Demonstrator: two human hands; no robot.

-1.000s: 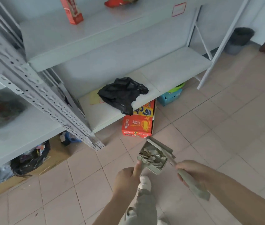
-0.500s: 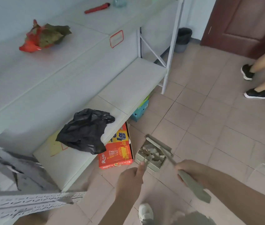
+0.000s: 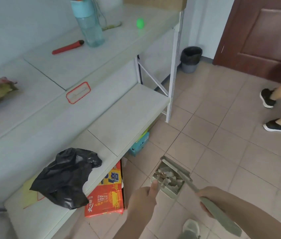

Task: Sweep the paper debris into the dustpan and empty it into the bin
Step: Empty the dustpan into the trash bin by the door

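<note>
My left hand [image 3: 142, 198] grips the grey-green dustpan [image 3: 170, 190] from below, thumb up against its near edge, holding it above the floor. Crumpled paper debris [image 3: 168, 175] lies inside the pan. My right hand [image 3: 208, 195] is closed on the handle of the matching brush [image 3: 220, 214], whose head rests across the pan's far side over the paper. The bin [image 3: 191, 59], grey with a black liner, stands on the floor far ahead, beside the shelf's end post and left of the door.
A white metal shelf unit [image 3: 170, 87] runs along the left, with a black plastic bag [image 3: 65, 178] on its low board and an orange box [image 3: 107, 195] underneath. Another person's legs and black shoes [image 3: 280, 126] are at the right. A brown door [image 3: 265, 37] stands behind.
The view has swung right along the shelf, bringing the bin, door and the other person's legs into sight. Both hands still hold dustpan and brush together in the same way.
</note>
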